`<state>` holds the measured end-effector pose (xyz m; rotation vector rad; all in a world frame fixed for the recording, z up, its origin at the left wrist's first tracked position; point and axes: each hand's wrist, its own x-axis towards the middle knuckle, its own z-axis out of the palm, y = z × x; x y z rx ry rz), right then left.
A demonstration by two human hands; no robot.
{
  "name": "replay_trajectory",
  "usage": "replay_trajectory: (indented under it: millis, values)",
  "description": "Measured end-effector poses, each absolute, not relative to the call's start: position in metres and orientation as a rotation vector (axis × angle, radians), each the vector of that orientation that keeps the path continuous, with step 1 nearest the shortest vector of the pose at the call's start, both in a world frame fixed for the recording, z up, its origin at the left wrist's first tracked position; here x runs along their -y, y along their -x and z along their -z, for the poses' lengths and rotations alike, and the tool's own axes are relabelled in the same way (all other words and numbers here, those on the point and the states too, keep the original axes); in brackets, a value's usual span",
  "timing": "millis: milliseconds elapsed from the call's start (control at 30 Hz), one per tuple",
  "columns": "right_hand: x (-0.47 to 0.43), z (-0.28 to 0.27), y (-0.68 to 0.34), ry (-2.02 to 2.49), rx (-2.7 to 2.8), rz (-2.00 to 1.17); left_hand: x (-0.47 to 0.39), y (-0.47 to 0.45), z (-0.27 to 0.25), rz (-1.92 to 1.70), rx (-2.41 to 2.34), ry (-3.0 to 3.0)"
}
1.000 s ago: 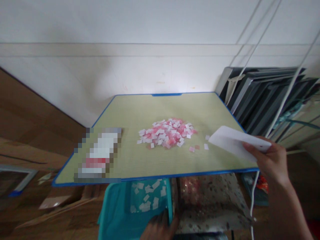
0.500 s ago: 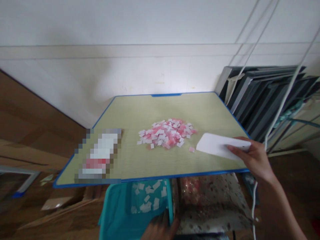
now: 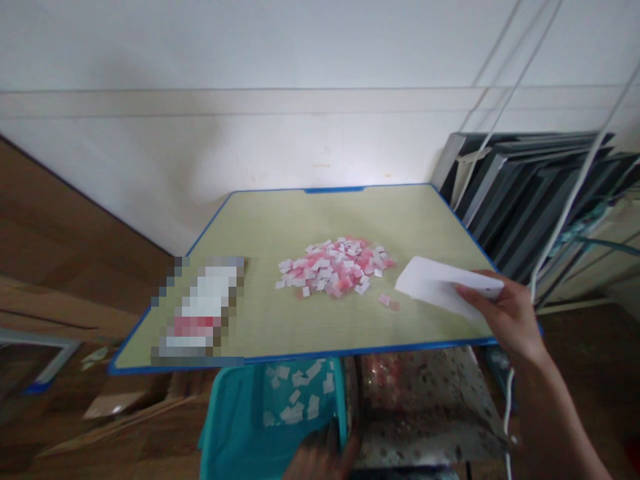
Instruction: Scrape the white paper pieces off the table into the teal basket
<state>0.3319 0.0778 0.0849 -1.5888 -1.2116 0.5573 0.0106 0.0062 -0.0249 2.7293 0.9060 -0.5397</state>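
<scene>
In my right hand [image 3: 513,313] is a flat white plastic card [image 3: 440,283] with a small dark hole near its held end. Thumb and fingers pinch that end, and the card's free edge points left over the yellow-green board [image 3: 280,327]. Left of the card lies a heap of small pink and white square pieces [image 3: 335,267]. A couple of pink pieces [image 3: 389,302] lie apart, near the card's edge. Low in view, my left hand [image 3: 317,457] grips the right rim of a teal plastic bin [image 3: 235,413], fingers inside and thumb outside. White pieces [image 3: 297,393] lie in the bin.
A pixelated flat object [image 3: 203,307] lies on the board's left side. Dark panels [image 3: 525,193] lean at the right, with a white cable [image 3: 560,207] hanging before them. A speckled surface [image 3: 425,407] stands below the board. Brown cardboard [image 3: 65,240] is at the left.
The card's free edge has tilted slightly upward, and another pink piece now shows beside the single one near it. My left hand keeps its place on the bin.
</scene>
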Motion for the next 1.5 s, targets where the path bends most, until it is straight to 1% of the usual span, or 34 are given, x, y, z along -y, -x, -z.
replay_trajectory:
  millis: [133, 233, 367, 500, 667, 833, 1033, 1267, 1500]
  values:
    - [-0.078, -0.088, -0.328, 1.604, 1.316, -0.641, -0.006, -0.009, 0.029, 0.511, -0.92, -2.746]
    - [-0.079, -0.093, -0.322, 1.61, 1.333, -0.569, -0.006, -0.01, 0.029, 0.506, -0.917, -2.746]
    - [-0.081, -0.097, -0.315, 1.599, 1.413, -0.615, -0.006, -0.012, 0.024, 0.529, -0.916, -2.717]
    - [-0.082, -0.098, -0.313, 1.59, 1.338, -0.532, -0.007, -0.012, 0.022, 0.498, -0.936, -2.71]
    - [-0.079, -0.097, -0.312, 1.592, 1.423, -0.663, -0.005, -0.009, 0.028, 0.463, -0.918, -2.745]
    - [-0.074, -0.093, -0.316, 1.594, 1.308, -0.538, -0.004, -0.009, 0.027, 0.443, -0.936, -2.743]
    - [-0.069, -0.099, -0.312, 1.61, 1.449, -0.723, -0.004, -0.008, 0.027, 0.458, -0.918, -2.728]
    - [-0.072, -0.099, -0.307, 1.656, 1.343, -0.483, -0.005, -0.009, 0.026, 0.477, -0.914, -2.727]
    - [-0.069, -0.098, -0.313, 1.672, 1.392, -0.454, -0.005, -0.009, 0.024, 0.46, -0.931, -2.709]
